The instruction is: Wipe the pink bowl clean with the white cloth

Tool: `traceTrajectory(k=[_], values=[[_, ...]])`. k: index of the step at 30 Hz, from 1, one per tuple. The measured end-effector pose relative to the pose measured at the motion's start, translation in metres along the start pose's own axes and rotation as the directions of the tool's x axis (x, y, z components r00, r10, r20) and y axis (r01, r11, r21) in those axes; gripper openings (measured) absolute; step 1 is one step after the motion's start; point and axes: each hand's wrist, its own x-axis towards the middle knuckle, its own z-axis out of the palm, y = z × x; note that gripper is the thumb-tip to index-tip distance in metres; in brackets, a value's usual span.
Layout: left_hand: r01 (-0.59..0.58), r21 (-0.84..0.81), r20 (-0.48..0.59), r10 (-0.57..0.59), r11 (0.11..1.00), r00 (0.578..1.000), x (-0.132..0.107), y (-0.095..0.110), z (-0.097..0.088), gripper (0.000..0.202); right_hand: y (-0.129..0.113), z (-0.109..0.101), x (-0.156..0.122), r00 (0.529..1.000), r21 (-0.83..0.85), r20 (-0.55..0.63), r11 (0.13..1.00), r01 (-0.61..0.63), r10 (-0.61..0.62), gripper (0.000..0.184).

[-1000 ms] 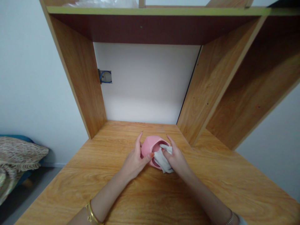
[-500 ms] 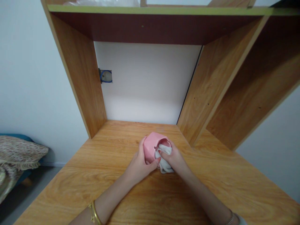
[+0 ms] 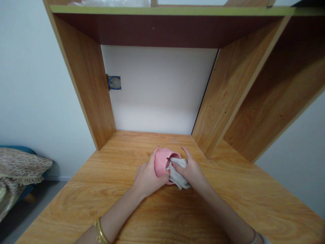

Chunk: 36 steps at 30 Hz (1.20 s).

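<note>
A pink, faceted, hollow container (image 3: 161,162) is tilted with its opening toward the right, just above or on the wooden desktop. My left hand (image 3: 149,174) grips it from the left, thumb near the rim and fingers around its far side. A light grey cloth (image 3: 179,173) is bunched at the opening, partly inside, with a loose end hanging below. My right hand (image 3: 193,171) has the cloth under its thumb; its index finger stretches up, away from the rim. The other right fingers are hidden behind the cloth.
The wooden desktop (image 3: 101,189) runs back to a white panel (image 3: 162,91) between wooden uprights. A shelf (image 3: 157,28) spans overhead. An open socket box with blue wire (image 3: 114,82) is at the back left. A fringed patterned blanket (image 3: 22,164) lies far left.
The pink container has turned and shifted slightly down and left. My right index finger has lifted off the rim, and the cloth bulges further out of the opening.
</note>
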Motion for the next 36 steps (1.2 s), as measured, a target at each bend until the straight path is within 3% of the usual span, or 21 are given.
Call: traceTrajectory(k=[4,11,17,24,30,36], values=[[-0.014,0.099,0.047,0.01,0.995,0.999,-0.001,0.004,-0.003,0.072,0.0,0.0,-0.002,0.998,-0.073,0.021,0.995,0.06,-0.059,0.076],[-0.049,0.119,0.068,0.041,0.992,0.997,-0.002,0.0,0.001,0.07,0.001,-0.001,-0.003,0.983,0.025,0.124,0.99,0.136,-0.138,0.068],[-0.045,-0.066,0.017,0.046,0.997,0.999,0.002,-0.012,0.003,0.069,0.003,0.0,-0.004,0.992,0.125,0.071,0.987,0.098,-0.107,0.061],[-0.073,-0.32,0.004,0.078,0.945,0.997,0.001,-0.013,0.016,0.098,0.007,0.005,0.001,0.99,0.313,-0.141,0.949,0.032,0.013,0.057],[-0.066,-0.427,0.033,0.088,0.902,0.996,0.0,-0.01,0.023,0.083,0.007,0.011,0.003,0.994,0.447,-0.103,0.892,0.068,-0.024,0.055],[-0.057,-0.323,0.011,0.064,0.945,0.998,0.001,-0.006,0.013,0.08,0.008,0.013,0.006,0.998,0.375,-0.05,0.927,-0.011,0.032,0.065]])
